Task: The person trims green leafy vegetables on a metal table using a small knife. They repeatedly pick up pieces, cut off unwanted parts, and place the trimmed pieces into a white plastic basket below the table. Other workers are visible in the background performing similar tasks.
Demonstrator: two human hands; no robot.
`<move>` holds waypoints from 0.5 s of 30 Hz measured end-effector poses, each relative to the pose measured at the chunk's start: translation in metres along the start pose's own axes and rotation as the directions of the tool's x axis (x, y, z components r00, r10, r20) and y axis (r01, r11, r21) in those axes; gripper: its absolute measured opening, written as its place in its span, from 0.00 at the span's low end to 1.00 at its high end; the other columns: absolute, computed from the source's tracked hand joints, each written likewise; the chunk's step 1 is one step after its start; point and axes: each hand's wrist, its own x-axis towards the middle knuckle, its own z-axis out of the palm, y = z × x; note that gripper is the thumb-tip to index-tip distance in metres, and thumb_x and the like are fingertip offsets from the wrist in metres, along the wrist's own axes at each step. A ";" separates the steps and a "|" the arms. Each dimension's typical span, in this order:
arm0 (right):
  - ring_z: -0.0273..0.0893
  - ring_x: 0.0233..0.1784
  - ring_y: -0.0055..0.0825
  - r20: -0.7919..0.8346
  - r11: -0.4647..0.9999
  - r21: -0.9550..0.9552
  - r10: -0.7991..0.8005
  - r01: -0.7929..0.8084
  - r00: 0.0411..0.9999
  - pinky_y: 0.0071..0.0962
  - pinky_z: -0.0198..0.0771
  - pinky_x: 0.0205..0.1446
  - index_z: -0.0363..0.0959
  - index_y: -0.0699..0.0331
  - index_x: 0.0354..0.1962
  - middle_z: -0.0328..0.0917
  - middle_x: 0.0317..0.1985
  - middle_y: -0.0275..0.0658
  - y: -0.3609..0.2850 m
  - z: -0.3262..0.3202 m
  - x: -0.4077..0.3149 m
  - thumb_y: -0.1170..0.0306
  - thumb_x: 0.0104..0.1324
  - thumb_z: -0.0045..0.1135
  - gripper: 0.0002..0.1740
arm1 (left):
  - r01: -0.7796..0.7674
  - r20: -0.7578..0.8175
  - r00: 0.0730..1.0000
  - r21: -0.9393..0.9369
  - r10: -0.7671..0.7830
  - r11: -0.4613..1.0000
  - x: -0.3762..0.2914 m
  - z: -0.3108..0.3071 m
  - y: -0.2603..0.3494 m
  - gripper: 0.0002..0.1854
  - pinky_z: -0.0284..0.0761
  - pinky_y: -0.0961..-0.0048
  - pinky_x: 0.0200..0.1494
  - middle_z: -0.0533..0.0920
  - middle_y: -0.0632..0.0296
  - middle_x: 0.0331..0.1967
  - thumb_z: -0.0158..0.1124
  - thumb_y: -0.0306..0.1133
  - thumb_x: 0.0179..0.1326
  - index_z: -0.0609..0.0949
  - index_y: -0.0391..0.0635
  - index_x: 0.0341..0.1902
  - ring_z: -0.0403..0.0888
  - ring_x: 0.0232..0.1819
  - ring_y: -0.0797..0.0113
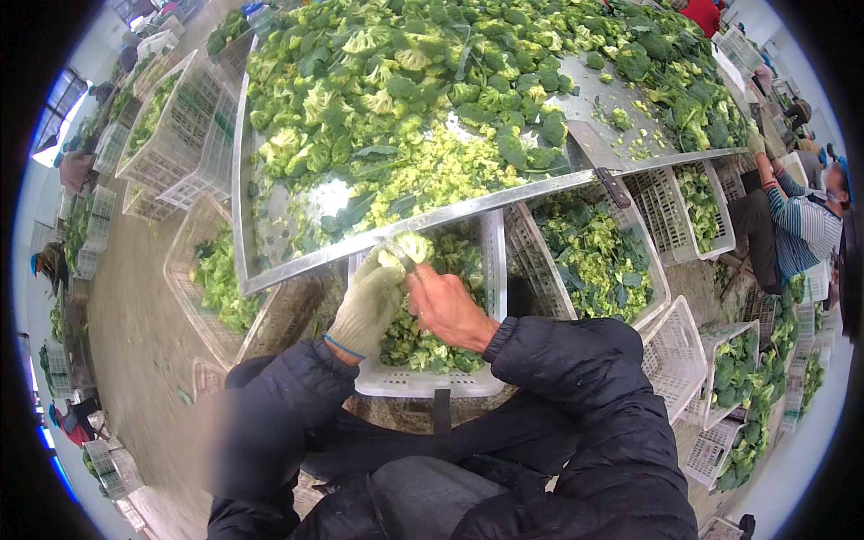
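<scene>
My left hand [371, 304], in a pale knit glove with a blue cuff edge, grips a cut broccoli piece [413, 247] just below the rim of the metal table [378, 239]. Bare and curled, my right hand [449, 304] meets it from the right. It closes on what looks like a small knife, mostly hidden by the fingers; a greyish sliver shows between the hands. Beneath both hands stands a white plastic crate [432, 385] with broccoli trimmings and leaves [432, 354] inside. Ahead, a heap of broccoli florets [405, 88] covers much of the tabletop, with small yellow-green bits [439, 162] nearer me.
A cleaver [612, 187] lies on the table's rim, its handle jutting towards me. Crates of trimmings flank my legs, left [229, 283] and right [601, 256]. Stacked crates [175, 135] stand on the left. A co-worker in stripes [803, 223] sits at the right.
</scene>
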 end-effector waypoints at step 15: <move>0.81 0.19 0.35 0.083 0.953 0.177 0.234 -0.245 0.969 0.36 0.75 0.23 0.69 0.68 0.45 0.80 0.23 0.44 0.001 -0.016 0.001 0.61 0.82 0.43 0.16 | 0.084 -0.150 0.988 0.399 -0.025 0.913 -0.007 -0.004 -0.004 0.23 0.79 0.69 0.57 0.82 0.59 0.57 0.60 0.32 0.75 0.73 0.38 0.70 0.81 0.54 0.67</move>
